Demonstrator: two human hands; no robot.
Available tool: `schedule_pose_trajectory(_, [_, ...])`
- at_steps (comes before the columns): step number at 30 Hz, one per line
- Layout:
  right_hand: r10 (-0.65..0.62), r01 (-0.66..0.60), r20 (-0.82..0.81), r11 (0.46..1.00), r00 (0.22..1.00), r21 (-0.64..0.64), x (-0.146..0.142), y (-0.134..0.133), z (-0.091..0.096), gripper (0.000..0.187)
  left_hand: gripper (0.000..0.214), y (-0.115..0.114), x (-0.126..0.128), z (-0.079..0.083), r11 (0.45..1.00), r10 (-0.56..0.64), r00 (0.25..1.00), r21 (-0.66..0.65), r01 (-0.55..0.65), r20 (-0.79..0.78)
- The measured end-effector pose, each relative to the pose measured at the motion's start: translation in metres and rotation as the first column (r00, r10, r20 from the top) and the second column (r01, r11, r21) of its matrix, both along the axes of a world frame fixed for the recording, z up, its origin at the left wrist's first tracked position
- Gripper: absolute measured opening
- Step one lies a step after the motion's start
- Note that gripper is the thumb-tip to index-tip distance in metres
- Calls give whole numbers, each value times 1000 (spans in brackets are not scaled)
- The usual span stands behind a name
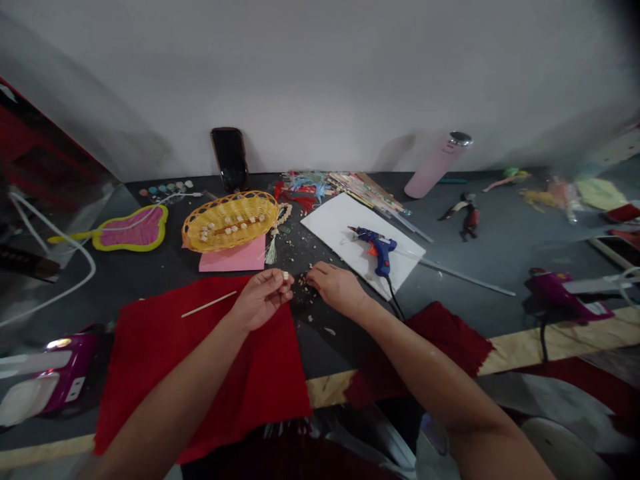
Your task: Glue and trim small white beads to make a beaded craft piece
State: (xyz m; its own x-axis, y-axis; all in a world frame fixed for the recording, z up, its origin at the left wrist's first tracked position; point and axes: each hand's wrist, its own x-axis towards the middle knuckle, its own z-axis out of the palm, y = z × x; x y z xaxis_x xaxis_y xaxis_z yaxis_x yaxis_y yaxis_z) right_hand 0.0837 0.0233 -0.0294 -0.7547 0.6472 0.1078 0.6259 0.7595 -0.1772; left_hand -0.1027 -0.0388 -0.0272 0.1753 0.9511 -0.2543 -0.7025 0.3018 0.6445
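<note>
My left hand (264, 297) pinches a small cream-coloured piece (286, 275) between thumb and fingertips, above the edge of a red cloth (210, 367). Fingers bent downward and drawn together, my right hand (333, 285) is at the dark tabletop among scattered pale bits (310, 319). What its fingertips grip, if anything, is too small to make out. A thin pale stick (209, 304) lies on the cloth beside my left hand. Behind it, a yellow woven basket (230, 207) holds several small cream flower-like pieces (235, 228).
A blue glue gun (383, 252) rests on a white board (327, 223), its cord running toward the front. Further back are a pink bottle (436, 167), a phone (230, 160) and a pile of sticks (367, 193). Pliers (467, 213) lie to the right, a pink-and-yellow paddle-shaped item (133, 230) to the left.
</note>
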Motion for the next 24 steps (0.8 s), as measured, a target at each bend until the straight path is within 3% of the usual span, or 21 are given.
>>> schedule_pose_trajectory(3, [13, -14, -41, 1000, 999, -13, 2, -2, -1, 12, 10, -2, 2, -2, 1000, -27, 1000, 3, 27, 7])
schedule_pose_trajectory(5, [7, -19, -181, 998, 983, -66, 4, -4, -2, 10, 9, -4, 4, -3, 999, -46, 999, -1, 46, 8])
schedule_pose_trajectory(8, [-15, -51, -444, 990, 896, -135, 4, -9, 2, 9, 8, -5, 7, -4, 999, -51, 999, -12, 51, -12])
schedule_pose_trajectory(11, [-5, -96, -596, 986, 803, -138, 2, -15, 9, 8, 9, -6, 9, -2, 999, -52, 998, -16, 52, -40])
schedule_pose_trajectory(16, [18, -120, -665, 987, 747, -108, -4, -24, 15, 7, 10, -6, 11, -2, 997, -76, 995, -16, 75, -67])
schedule_pose_trajectory(24, [24, -108, -662, 990, 749, -86, -5, -25, 9, 4, 14, -6, 13, -6, 996, -81, 990, -31, 78, -117])
